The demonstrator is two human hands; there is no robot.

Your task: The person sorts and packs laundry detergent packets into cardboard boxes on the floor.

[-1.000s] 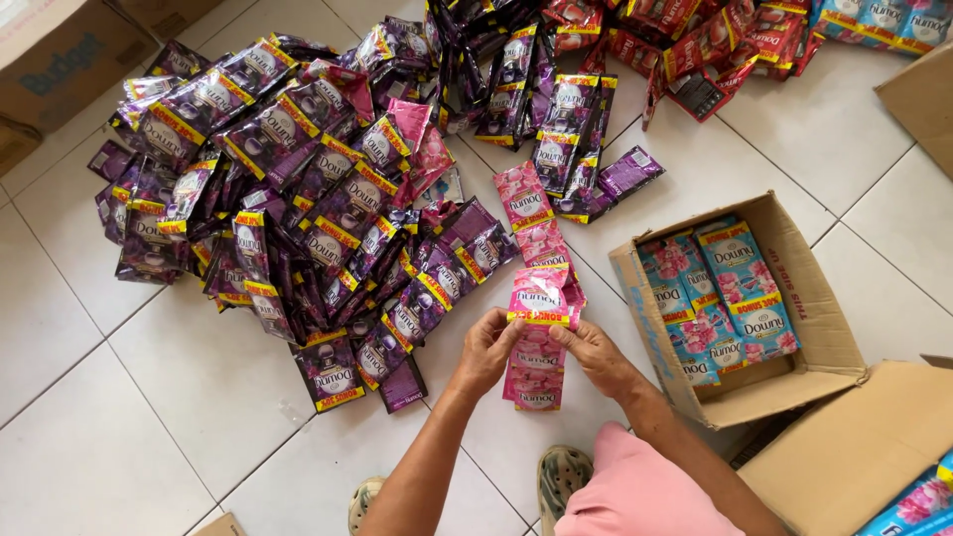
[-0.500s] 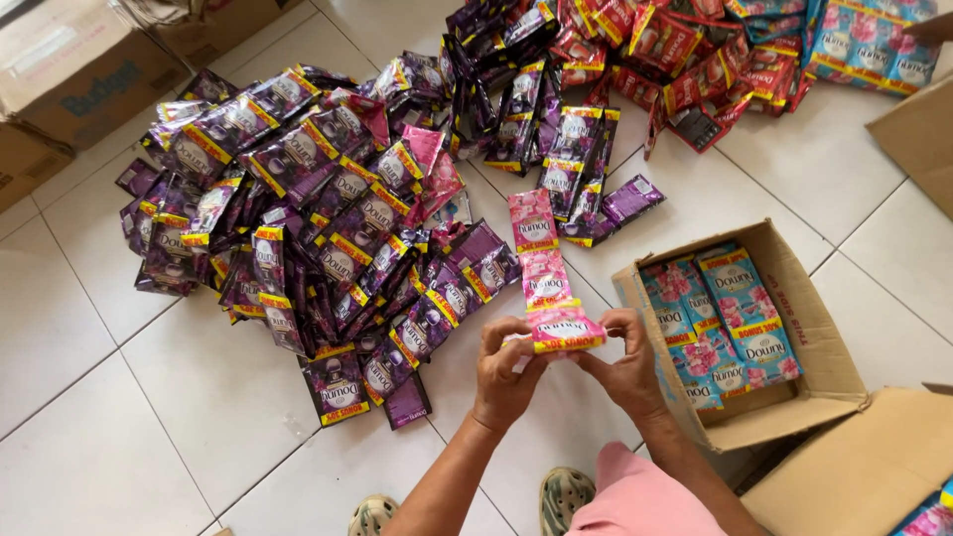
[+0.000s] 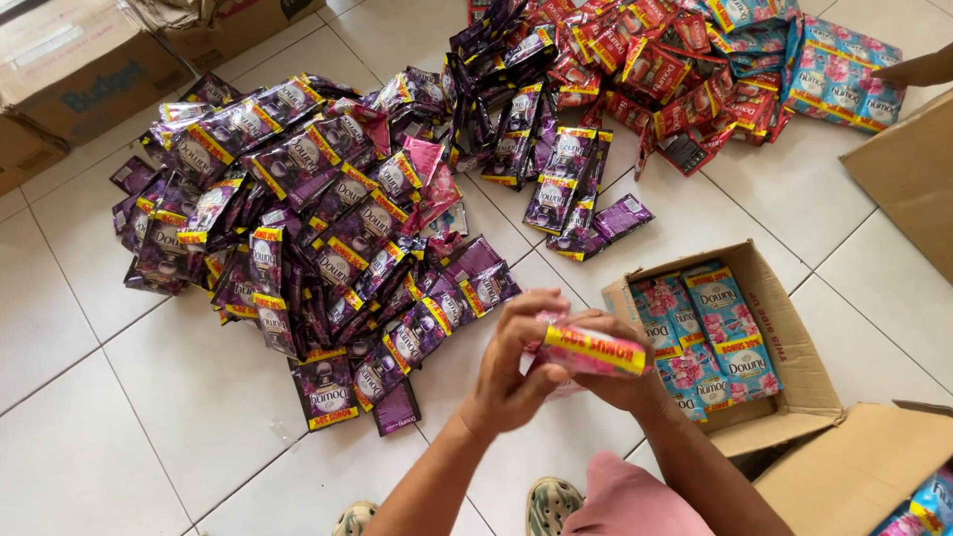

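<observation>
Both my hands hold a folded bundle of pink sachets (image 3: 588, 347) above the white tiled floor. My left hand (image 3: 516, 362) wraps the bundle's left end. My right hand (image 3: 623, 385) grips it from below and behind, mostly hidden by the sachets. A strip with a yellow and red edge lies across the top of the bundle. An open cardboard box (image 3: 794, 337) stands just right of my hands, with blue and pink sachets (image 3: 710, 328) packed inside.
A big heap of purple sachets (image 3: 298, 228) covers the floor to the left. Red sachets (image 3: 655, 69) and blue ones (image 3: 834, 79) lie at the top. Cardboard boxes (image 3: 79, 69) stand top left, another carton (image 3: 903, 179) on the right. Another person's hand (image 3: 918, 69) shows top right.
The long pink sachet strip that hung down to the floor has been folded up into a compact bundle between my hands, which have come closer together and risen.
</observation>
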